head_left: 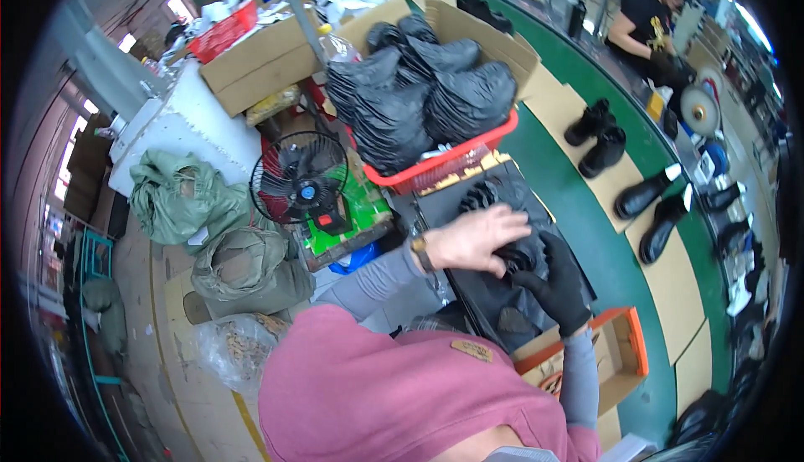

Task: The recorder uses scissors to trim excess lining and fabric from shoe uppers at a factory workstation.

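My left hand (477,240), bare and with a watch at the wrist, lies over a black shoe (523,254) with its fingers stretched out. Part of the shoe is covered by that hand. From the right, my right hand (557,288) in a black glove closes on the shoe, thumb toward me and fingers on the far side. Glove and shoe are both dark, so the exact grip is hard to make out. Just beyond my left hand is another black ridged piece (479,196), perhaps a shoe too. Under both hands lies a black work surface (465,282).
A red crate (444,173) with black plastic bags (389,118) stands ahead. Left of it sits a fan (300,179). An orange-rimmed box (624,340) is near my right forearm. Black boots (603,139) line a green bench (553,165); a person (649,22) works beyond.
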`<state>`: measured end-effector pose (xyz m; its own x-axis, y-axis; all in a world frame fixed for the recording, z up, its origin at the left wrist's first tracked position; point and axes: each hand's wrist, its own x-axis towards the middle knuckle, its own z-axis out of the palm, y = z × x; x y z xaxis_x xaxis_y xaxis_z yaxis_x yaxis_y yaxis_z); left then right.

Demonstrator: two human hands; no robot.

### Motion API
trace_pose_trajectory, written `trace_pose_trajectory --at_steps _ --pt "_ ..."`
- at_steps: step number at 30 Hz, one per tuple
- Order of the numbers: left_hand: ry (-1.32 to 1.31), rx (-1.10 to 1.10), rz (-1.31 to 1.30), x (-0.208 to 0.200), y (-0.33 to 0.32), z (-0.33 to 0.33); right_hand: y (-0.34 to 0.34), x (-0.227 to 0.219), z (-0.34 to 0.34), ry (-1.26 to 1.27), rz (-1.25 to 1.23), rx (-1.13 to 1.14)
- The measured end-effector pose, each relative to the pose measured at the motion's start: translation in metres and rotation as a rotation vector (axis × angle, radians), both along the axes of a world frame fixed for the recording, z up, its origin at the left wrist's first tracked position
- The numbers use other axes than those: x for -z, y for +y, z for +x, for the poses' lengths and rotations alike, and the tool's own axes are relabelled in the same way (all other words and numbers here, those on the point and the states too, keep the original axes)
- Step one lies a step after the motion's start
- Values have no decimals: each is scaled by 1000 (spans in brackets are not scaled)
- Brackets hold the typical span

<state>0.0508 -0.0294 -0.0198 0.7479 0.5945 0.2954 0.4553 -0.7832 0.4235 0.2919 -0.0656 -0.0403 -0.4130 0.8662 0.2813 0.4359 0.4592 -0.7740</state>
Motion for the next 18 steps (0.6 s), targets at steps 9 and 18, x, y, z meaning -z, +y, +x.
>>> trace_pose_trajectory --at_steps 9,18 --pt "338 -1074 430 -110 189 -225 -33 -39 18 107 43 181" --pt "737 -1144 -58 -65 226 -270 -51 -37 39 119 -31 329"
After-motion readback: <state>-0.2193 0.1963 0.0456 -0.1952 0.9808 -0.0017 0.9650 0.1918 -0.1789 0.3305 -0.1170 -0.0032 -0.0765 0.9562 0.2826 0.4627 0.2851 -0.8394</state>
